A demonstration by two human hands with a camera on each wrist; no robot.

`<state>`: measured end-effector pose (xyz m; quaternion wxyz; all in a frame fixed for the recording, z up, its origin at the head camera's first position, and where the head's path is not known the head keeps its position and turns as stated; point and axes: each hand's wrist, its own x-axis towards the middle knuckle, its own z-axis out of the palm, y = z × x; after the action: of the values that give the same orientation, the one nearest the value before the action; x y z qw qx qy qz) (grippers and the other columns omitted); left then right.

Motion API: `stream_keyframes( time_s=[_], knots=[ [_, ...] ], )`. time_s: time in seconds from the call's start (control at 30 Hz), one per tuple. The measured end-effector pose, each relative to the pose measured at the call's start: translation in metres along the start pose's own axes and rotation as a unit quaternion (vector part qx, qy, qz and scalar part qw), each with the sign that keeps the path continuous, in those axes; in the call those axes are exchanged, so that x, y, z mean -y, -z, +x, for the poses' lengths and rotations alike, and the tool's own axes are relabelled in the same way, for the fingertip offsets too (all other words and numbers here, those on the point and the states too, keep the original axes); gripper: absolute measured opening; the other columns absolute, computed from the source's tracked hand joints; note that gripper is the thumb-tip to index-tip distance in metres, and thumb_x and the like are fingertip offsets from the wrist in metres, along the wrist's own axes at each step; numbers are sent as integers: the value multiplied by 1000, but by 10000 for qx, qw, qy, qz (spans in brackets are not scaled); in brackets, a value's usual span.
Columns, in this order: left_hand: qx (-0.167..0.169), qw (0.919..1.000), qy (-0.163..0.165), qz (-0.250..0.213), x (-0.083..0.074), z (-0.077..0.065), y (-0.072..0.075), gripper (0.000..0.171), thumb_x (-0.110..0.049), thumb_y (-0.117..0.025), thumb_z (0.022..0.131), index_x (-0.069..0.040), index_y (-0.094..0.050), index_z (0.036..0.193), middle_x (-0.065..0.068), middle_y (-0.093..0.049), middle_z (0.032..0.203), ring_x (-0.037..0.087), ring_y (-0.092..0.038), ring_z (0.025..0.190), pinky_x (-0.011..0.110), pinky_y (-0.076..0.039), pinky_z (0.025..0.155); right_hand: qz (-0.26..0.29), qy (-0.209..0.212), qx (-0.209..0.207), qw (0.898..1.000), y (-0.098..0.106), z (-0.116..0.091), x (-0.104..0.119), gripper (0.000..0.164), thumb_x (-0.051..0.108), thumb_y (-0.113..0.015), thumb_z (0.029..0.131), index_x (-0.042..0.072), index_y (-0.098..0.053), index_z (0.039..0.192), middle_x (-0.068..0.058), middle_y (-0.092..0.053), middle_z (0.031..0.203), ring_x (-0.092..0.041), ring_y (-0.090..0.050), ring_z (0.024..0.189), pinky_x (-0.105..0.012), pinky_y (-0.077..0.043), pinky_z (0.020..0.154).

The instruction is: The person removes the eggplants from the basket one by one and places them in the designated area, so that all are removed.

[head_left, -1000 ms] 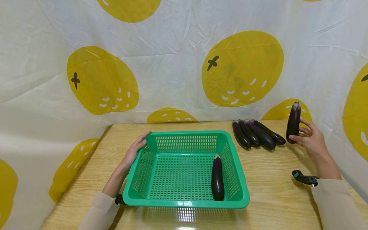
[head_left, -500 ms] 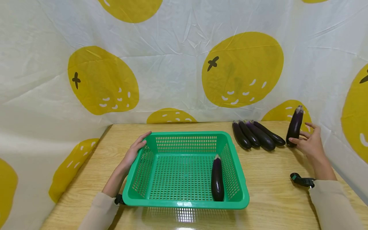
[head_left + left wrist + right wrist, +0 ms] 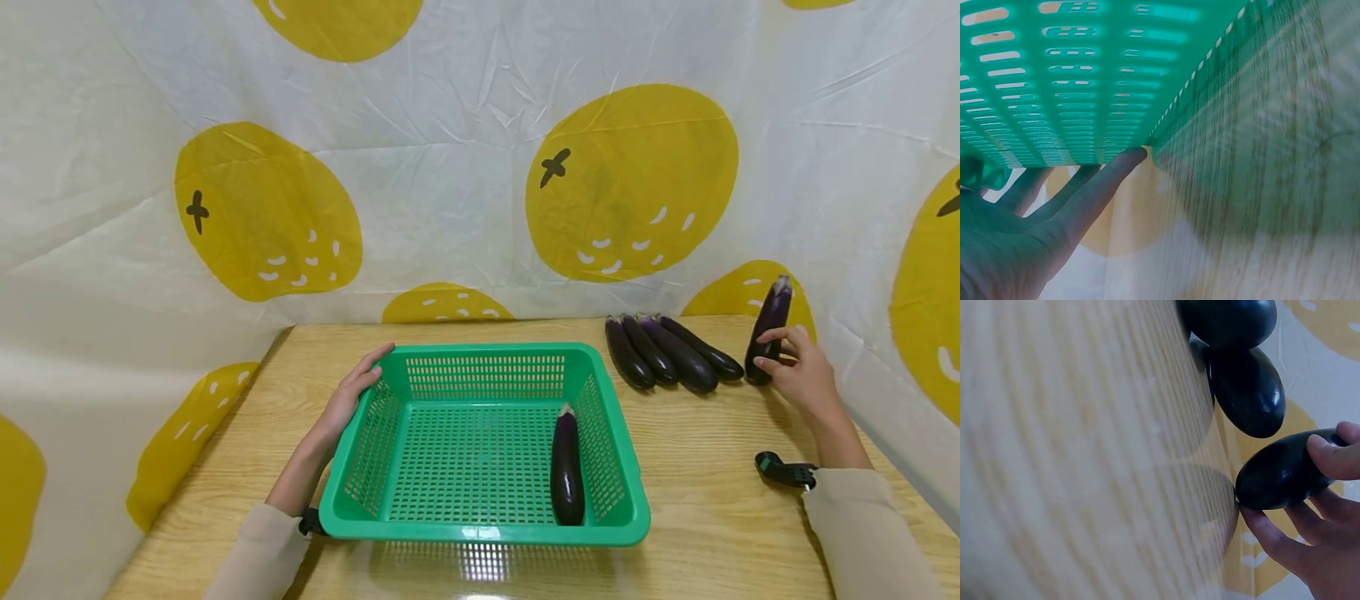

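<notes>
My right hand (image 3: 806, 375) pinches a dark purple eggplant (image 3: 768, 329) near its lower half, at the table's back right. The eggplant stands nearly upright, stem end up, leaning slightly right; its blunt end meets the tabletop in the right wrist view, where thumb and fingers (image 3: 1279, 544) lie on opposite sides. On the left, my left hand (image 3: 352, 396) rests at the left rim of a green plastic basket (image 3: 480, 532). Straight fingers (image 3: 1094, 197) lie along its outer wall in the left wrist view. Another eggplant (image 3: 567, 471) lies inside the basket, along its right wall.
Several eggplants (image 3: 667, 354) lie side by side behind and right of the basket, just left of the held one. All stand on a wooden table (image 3: 705, 500). A white cloth (image 3: 450, 200) with yellow fruit prints hangs behind and along the sides.
The held eggplant has come down a little and tilted right. My right fingers have shifted on it, the forefinger lifting away and then returning to it. Left hand and basket stay put.
</notes>
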<state>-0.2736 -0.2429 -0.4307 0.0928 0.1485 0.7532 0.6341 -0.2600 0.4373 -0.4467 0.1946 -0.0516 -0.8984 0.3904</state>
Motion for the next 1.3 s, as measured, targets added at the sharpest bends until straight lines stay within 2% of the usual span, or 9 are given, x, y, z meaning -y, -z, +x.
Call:
stream_keyframes(
  time_s=[0.13,0.23,0.4,0.6,0.77,0.9,1.0,1.1,1.3],
  knots=[
    [-12,10000,7,2,0,0,0,53,-37,-31,114,-26,-26,165,5,-20,173,32,-25,155,38,-30,115,5,58,275,9996,1,0,1,35,5,-61,101,-1,-51,134,-37,-40,146,-70,-46,122,-3,-39,65],
    [-5,10000,-11,3,0,0,0,53,-37,-31,114,-25,-26,166,5,-19,173,32,-24,156,42,-28,118,13,19,522,9986,3,0,1,46,-1,-62,98,-1,-45,140,-48,-36,144,-71,-47,120,-5,-39,64],
    [21,10000,-32,-25,0,-1,0,54,-37,-31,114,-24,-25,166,7,-19,173,33,-24,155,47,-26,119,-28,-12,675,9977,4,2,-2,65,-7,-64,93,3,-38,152,-52,-34,143,-71,-46,120,-6,-38,64],
    [13,10000,17,-41,0,0,0,54,-37,-31,114,-26,-25,166,6,-21,173,33,-26,155,33,-32,112,101,-129,507,9986,2,2,-2,92,-8,-67,91,1,-9,162,-53,-38,141,-70,-46,121,-4,-37,66],
    [22,10000,9,-78,0,0,0,54,-37,-31,114,-25,-25,166,6,-20,173,33,-26,154,22,-37,106,-101,-325,559,9979,3,3,-1,81,0,-68,94,-14,-17,156,-50,-38,145,-67,-45,126,-2,-36,65],
    [25,10000,6,-91,0,0,0,54,-37,-31,114,-25,-25,166,7,-21,173,33,-27,153,19,-40,103,-455,-312,633,9965,4,3,-1,72,3,-67,96,-14,-29,155,-47,-43,144,-66,-47,126,-3,-36,65],
    [25,9999,8,-104,0,0,0,54,-37,-31,114,-25,-25,166,7,-21,172,34,-28,153,19,-41,102,-634,-300,669,9953,4,2,-2,69,4,-66,97,-13,-32,154,-46,-45,143,-65,-48,126,-21,-51,77],
    [20,9999,5,-106,0,0,0,54,-37,-31,114,-25,-25,166,7,-21,173,34,-28,153,19,-41,102,-742,-282,717,9943,4,1,-2,64,7,-64,99,-11,-36,154,-45,-46,143,-64,-48,127,-37,-51,83],
    [16,10000,-2,-72,0,0,0,54,-36,-31,114,-25,-25,166,6,-20,173,32,-25,155,22,-36,106,-784,-225,836,9932,4,0,-4,53,13,-58,104,-12,-44,149,-42,-51,140,-62,-50,126,-12,-35,69]
  ],
)
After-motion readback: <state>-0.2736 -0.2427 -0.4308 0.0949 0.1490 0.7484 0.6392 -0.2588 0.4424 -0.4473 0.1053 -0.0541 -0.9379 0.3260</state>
